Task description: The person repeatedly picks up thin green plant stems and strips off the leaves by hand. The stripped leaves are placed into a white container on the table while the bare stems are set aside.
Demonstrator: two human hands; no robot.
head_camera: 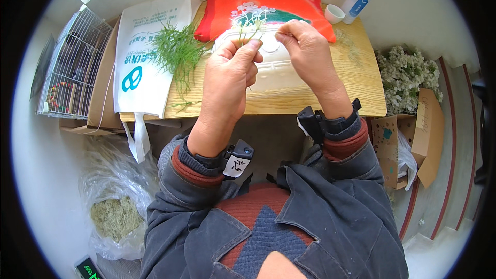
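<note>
My left hand (pixel 231 71) pinches the stems of a small sprig of white flowers (pixel 254 17) between thumb and forefinger, its blossoms pointing away from me. To the right, my right hand (pixel 310 52) is raised with thumb and forefinger pinched together; whether a thin piece sits between them is too small to tell. Below both hands a white moulded plastic box or lid (pixel 267 73) rests on the wooden table (pixel 348 89). Beside my left hand lies a bunch of feathery green sprigs (pixel 178 52), partly over a white bag (pixel 143 54).
Behind stands a red-orange cushion (pixel 221 7), with a white cup (pixel 334 14) and a bottle (pixel 358 2) at right. White flowers (pixel 407 79) fill a cardboard box (pixel 428 139) by the stairs. At left are a wire cage (pixel 77 66) and a plastic bag of pale stems (pixel 116 217).
</note>
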